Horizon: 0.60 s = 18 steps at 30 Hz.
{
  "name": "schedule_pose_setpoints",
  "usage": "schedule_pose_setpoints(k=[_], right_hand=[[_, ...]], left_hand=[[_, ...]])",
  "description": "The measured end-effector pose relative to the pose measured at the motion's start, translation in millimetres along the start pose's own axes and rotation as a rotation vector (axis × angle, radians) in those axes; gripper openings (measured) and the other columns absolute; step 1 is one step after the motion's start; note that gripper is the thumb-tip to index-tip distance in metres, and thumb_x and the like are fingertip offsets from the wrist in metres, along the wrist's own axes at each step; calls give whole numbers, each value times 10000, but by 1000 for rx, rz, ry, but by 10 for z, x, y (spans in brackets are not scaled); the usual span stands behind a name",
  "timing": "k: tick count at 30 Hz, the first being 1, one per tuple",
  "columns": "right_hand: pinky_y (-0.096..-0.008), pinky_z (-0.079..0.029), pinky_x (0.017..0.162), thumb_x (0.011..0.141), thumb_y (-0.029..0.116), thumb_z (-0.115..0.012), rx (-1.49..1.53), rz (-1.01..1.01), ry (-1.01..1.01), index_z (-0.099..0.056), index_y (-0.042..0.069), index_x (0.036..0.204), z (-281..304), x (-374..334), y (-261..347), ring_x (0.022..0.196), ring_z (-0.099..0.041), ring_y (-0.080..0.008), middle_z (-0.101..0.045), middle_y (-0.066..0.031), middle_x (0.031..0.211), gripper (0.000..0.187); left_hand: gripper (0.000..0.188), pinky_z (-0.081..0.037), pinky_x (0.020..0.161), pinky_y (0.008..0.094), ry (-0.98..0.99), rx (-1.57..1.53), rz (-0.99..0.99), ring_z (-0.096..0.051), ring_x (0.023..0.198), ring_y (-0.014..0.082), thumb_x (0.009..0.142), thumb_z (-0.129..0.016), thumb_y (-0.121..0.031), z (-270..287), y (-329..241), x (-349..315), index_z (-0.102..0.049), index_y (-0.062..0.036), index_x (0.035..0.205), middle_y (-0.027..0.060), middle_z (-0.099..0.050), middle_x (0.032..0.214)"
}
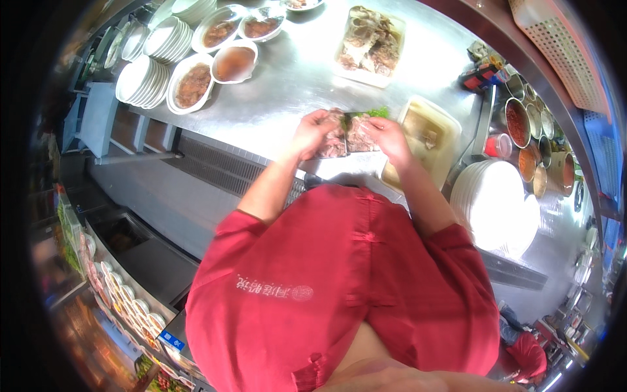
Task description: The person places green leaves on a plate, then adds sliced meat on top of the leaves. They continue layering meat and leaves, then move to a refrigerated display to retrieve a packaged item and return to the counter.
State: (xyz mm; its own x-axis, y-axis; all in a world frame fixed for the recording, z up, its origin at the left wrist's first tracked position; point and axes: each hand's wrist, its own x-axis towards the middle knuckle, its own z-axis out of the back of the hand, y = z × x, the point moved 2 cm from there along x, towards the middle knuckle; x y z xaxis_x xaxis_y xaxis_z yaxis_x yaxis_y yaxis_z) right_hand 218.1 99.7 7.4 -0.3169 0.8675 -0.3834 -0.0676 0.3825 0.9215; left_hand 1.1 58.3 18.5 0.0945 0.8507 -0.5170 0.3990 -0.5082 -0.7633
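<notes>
Cooked meat pieces lie in two dark, squarish dishes side by side at the counter's near edge, with green leafy garnish at their far side. My left hand is closed on meat at the left dish, its thumb and fingers bent in. Over the right dish, my right hand has its fingertips pressed together on the meat there. Just right of it stands a cream rectangular tub with murky liquid and a pale lump inside. Farther off, another tub holds large bony meat chunks.
White bowls of reddish-brown food and stacked plates occupy the far left counter. At right are a tall stack of white plates, a red-lidded jar and several metal seasoning pots. A perforated basket sits beyond the counter.
</notes>
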Motion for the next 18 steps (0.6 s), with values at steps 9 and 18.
schedule_pose_setpoints(k=[9, 18], right_hand=[[-237, -482, 677, 918, 11, -658, 5, 60, 20, -678, -41, 1034, -267, -100, 28, 752, -602, -82, -684, -28, 880, 128], [-248, -489, 668, 919, 100, -714, -51, 45, -158, -674, -49, 1140, 296, -39, -49, 785, -619, -99, -716, -77, 1018, 269]], left_hand=[[240, -518, 556, 251, -27, 225, -153, -624, 640, 104, 817, -710, 33, -278, 103, -65, -632, 13, 1043, 70, -690, 851], [236, -476, 523, 262, -144, 246, -124, -599, 629, 122, 822, -707, 73, -143, 106, 183, -610, -13, 1018, 67, -672, 857]])
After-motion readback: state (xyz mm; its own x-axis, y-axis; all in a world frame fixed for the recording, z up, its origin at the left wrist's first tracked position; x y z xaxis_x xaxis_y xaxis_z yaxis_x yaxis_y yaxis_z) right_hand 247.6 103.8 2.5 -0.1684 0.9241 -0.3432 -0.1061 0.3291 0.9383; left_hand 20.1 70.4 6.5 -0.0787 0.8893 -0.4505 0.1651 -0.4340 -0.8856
